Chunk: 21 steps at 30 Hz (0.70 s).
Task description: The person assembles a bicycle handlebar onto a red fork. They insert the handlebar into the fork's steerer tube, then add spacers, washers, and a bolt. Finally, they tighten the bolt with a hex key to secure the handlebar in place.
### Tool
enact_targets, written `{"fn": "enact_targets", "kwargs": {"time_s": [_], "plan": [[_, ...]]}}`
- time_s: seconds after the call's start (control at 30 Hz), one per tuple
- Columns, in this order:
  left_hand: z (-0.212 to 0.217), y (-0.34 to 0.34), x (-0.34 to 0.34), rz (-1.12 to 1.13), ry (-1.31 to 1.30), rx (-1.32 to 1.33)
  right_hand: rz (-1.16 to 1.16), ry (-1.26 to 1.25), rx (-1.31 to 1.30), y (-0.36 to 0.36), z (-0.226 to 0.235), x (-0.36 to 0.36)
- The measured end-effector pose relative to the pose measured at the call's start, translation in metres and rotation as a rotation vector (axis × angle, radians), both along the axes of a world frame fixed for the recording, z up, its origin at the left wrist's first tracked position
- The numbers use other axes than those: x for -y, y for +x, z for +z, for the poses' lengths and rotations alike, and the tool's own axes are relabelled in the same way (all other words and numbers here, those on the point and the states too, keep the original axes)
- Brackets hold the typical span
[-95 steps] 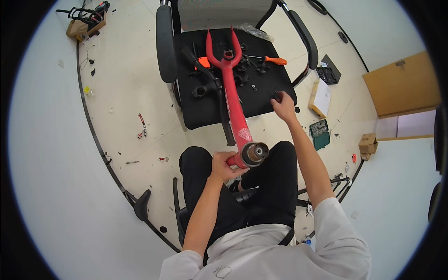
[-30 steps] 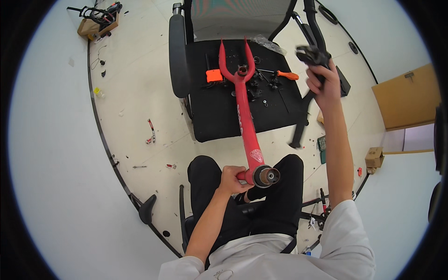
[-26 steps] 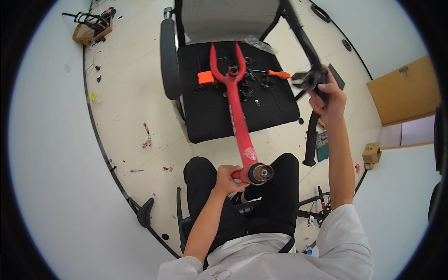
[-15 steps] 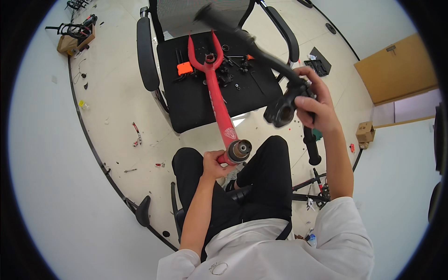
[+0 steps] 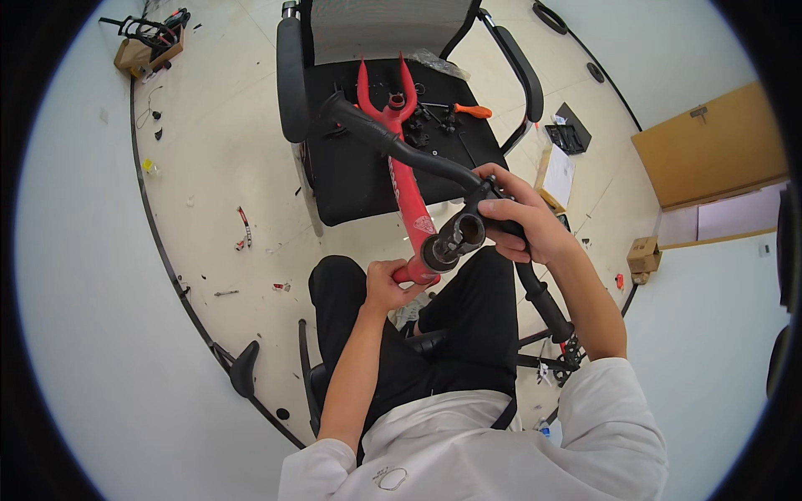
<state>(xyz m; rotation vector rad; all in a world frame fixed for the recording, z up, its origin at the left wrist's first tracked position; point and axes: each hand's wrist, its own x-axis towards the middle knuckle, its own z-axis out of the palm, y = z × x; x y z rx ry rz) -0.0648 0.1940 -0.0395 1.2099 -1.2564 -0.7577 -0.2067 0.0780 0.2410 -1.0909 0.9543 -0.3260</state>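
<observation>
Over my lap, left hand (image 5: 386,284) clamped on lower end of red bike frame (image 5: 407,188), far end resting on black office chair (image 5: 393,125). Right hand (image 5: 522,225) closed around black handlebar (image 5: 401,150) at stem. Both stiff, probably heavy, awkwardly long; grip near joint. Orange screwdriver (image 5: 473,110) and small parts crowd seat.

White short-sleeved shirt with small round chest emblem, black trousers, bare forearms
</observation>
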Motion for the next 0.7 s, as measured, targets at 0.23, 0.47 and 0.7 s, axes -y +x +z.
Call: {"fn": "enact_targets", "kwargs": {"time_s": [0.23, 0.47, 0.7], "plan": [[0.0, -0.003, 0.002, -0.008, 0.009, 0.011, -0.032, 0.008, 0.019, -0.006, -0.001, 0.0], [0.004, -0.005, 0.003, -0.024, 0.031, -0.012, -0.126, 0.074, 0.142, -0.02, -0.009, -0.008], [-0.004, -0.001, 0.0, -0.07, 0.107, 0.147, -0.298, 0.109, 0.223, -0.038, -0.028, -0.042]]}}
